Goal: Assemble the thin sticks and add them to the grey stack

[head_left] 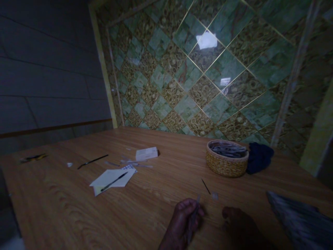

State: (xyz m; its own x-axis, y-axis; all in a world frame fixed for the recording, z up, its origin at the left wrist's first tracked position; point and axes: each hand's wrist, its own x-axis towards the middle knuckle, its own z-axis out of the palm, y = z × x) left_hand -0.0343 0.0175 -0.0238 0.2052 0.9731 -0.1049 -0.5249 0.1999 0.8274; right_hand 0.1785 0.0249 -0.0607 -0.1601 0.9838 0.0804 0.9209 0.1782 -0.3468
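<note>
My left hand (183, 222) is closed around a thin, flat greyish strip (193, 220), held nearly upright low in the view. Just to its right, my right hand (239, 224) is dark and blurred, with its visible fingers curled in. Whatever may be between those fingers is hidden. Beyond the two hands, a thin black stick (206, 186) lies on the wooden table (156, 211) beside a small clear scrap (214, 196).
A woven basket (227, 166) full of thin wrapped items stands back right, against dark blue cloth (260, 156). A dark bundle (301, 215) lies right. Leftward are paper (111, 177) with a pen (114, 181), a white box (147, 153), a black rod (93, 161) and a yellow-black tool (33, 158).
</note>
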